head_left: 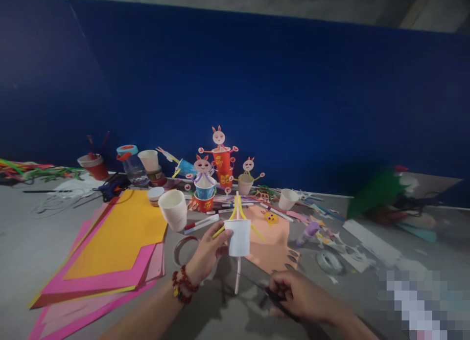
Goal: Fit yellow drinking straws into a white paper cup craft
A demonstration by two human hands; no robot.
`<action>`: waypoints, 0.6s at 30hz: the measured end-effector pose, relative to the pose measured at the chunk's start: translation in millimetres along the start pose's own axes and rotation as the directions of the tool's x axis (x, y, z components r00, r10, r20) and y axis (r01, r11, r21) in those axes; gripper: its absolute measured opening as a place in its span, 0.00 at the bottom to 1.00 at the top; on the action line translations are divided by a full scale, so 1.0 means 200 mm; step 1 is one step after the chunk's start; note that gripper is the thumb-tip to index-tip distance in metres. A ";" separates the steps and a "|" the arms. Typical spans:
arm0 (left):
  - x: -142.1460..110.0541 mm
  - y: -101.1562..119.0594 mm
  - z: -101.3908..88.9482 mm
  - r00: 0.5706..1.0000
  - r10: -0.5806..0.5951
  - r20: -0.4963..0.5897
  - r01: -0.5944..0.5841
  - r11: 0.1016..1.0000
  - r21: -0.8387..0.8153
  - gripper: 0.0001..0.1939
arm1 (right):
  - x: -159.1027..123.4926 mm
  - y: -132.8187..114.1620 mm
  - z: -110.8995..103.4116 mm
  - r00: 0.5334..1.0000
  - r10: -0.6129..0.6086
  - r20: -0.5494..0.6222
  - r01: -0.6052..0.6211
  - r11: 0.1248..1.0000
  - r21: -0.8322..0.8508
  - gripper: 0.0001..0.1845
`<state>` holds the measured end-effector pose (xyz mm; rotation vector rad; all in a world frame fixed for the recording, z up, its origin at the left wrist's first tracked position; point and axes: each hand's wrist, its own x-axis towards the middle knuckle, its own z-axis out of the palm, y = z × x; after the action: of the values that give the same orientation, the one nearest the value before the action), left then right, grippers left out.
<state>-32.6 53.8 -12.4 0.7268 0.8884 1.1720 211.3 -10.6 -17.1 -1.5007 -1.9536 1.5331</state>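
Well, in the head view the left hand (pixel 207 254) held up a small white cup (pixel 239 239) near the middle; its fingers were closed round the cup's left side, with the thumb on the front and the others mostly hidden; a stripy straw (pixel 238 271) stuck out under the cup, and yellow strips (pixel 242 209) stood up over its rim; red bead bracelets (pixel 187 280) went round the left wrist. Lower down and to the right was the right hand (pixel 299 293); its fingers were curled tight round the black handles of some scissors (pixel 273 297), and the blades pointed left, toward the low end of the straw; I could not tell if they touched it.

Behind the small cup, a sheet of peach paper (pixel 270 244) lay on the grey tabletop (pixel 352 293); a roll of tape (pixel 336 269) lay to its right; a big white cup (pixel 174 213) stood to the left, and beside it was a pile of pink and yellow paper (pixel 113 242); further back, a bunny on red cups (pixel 221 160), a bunny on blue and red cups (pixel 204 188) and a bunny on a white cup (pixel 246 184) stood near a dark blue wall (pixel 235 85).
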 end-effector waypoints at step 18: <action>-0.03 0.03 0.03 0.998 -0.046 0.049 0.044 0.999 0.027 0.26 | 0.02 -0.04 -0.02 0.996 0.032 0.085 -0.038 0.997 0.065 0.17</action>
<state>-30.2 48.6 -2.7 0.7502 0.8757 1.1000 207.5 -5.3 -9.9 -1.4737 -1.9104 1.6845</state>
